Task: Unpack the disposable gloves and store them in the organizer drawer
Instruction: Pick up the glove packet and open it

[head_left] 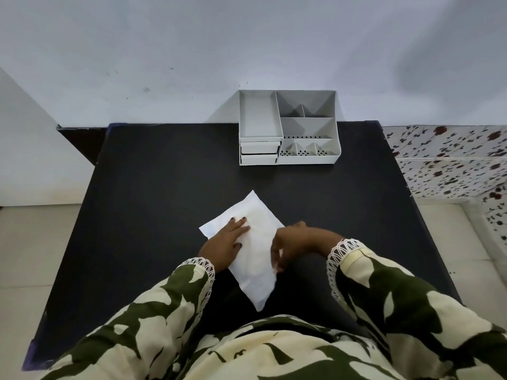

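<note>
1. We press our left hand (225, 240) flat on the white glove packet (253, 250), fingers spread and lying together along its upper left part, palm down.
2. Our right hand (288, 244) curls over the packet's right edge, fingers bent and closed on that edge near its middle; the fingertips are partly hidden, so we cannot tell how firmly they pinch.
3. The packet lies slanted on the black table (153, 193), one corner pointing away beyond our left fingertips, the opposite corner pointing back toward our body, below both hands.
4. The grey organizer (288, 127) stands well beyond both hands, at the table's far edge against the wall.
5. Its two small drawers (259, 153) sit at the front left, both pushed in.
</note>
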